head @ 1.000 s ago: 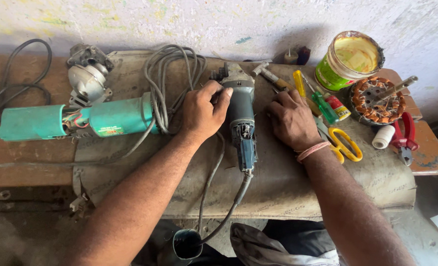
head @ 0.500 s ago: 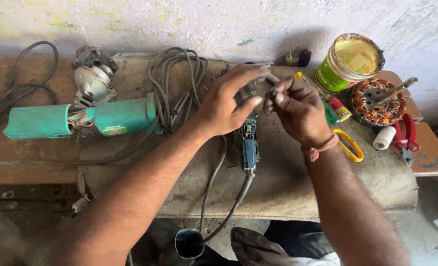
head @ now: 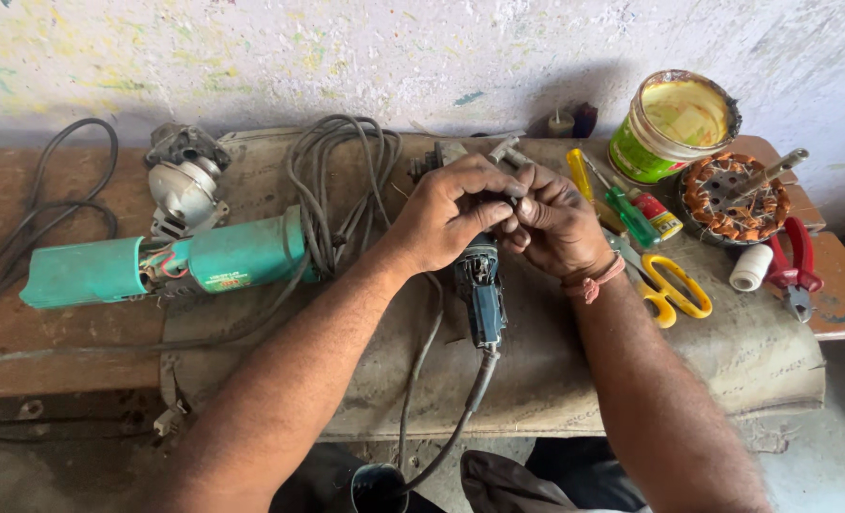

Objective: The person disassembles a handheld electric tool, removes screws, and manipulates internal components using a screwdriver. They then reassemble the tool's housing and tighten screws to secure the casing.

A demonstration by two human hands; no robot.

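Observation:
A small blue-grey angle grinder (head: 480, 294) lies lengthwise on a worn cloth-covered bench (head: 726, 361), its cord trailing toward me. My left hand (head: 451, 214) wraps over the grinder's head and grips it. My right hand (head: 557, 223) meets it from the right, fingertips pinched against the grinder's head beside the left thumb; what they pinch is hidden. A metal tool tip (head: 500, 150) pokes out just beyond both hands.
A larger green grinder (head: 170, 266) with its housing opened lies at left beside a coiled grey cable (head: 341, 180). At right sit yellow scissors (head: 674, 290), screwdrivers (head: 631, 214), a green tin (head: 674, 123), a copper-wound stator (head: 736, 199), red pliers (head: 795, 271) and a white roll (head: 750, 268).
Both hands rose from resting flat on the bench and grinder and came together over the grinder's head. The right hand left the scissors area and moved left.

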